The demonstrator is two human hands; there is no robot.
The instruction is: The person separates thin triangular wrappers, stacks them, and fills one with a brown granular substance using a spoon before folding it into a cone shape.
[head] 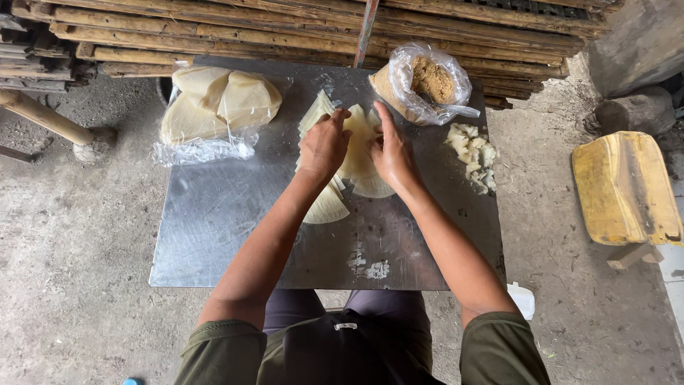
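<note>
Pale cream wrapper pieces (356,153) lie fanned out in the middle of a metal sheet table (214,228). My left hand (324,146) rests on them with its fingers curled over the top piece. My right hand (390,151) is just beside it, fingers pinching the same piece. A clear plastic bag of brown crumbly filling (429,80) stands open behind my right hand. Small white folded pieces (472,153) lie in a heap to the right of my right hand.
A plastic bag with more pale wrappers (217,103) lies at the table's back left. Stacked bamboo poles (285,28) run behind the table. A yellow wooden stool (627,187) stands on the concrete floor at right, and a small white container (522,298) sits by the table's front right corner.
</note>
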